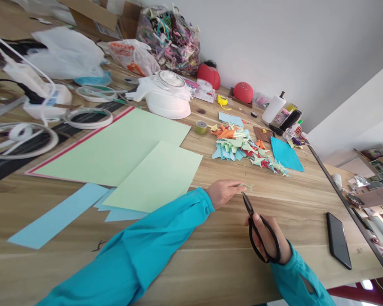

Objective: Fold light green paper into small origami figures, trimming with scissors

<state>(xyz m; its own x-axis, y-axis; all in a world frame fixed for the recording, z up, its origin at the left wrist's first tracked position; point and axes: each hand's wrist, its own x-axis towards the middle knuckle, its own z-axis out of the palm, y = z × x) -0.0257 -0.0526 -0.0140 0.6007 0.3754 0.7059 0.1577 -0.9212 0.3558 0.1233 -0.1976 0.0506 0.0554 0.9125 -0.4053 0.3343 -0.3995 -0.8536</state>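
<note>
The one head-worn camera looks forward and down across the wooden table (210,263) from its near edge, rolled sideways so the tabletop slants. The left hand (224,193) and right hand (270,243) sit close beneath it, and the wall (274,42) stands far behind.

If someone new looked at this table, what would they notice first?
Near the front edge, the right hand points black scissors at a small green paper piece pinched in the left hand. Beyond them lies a heap of colourful folded paper shapes, with pale green sheets beside it.
</note>
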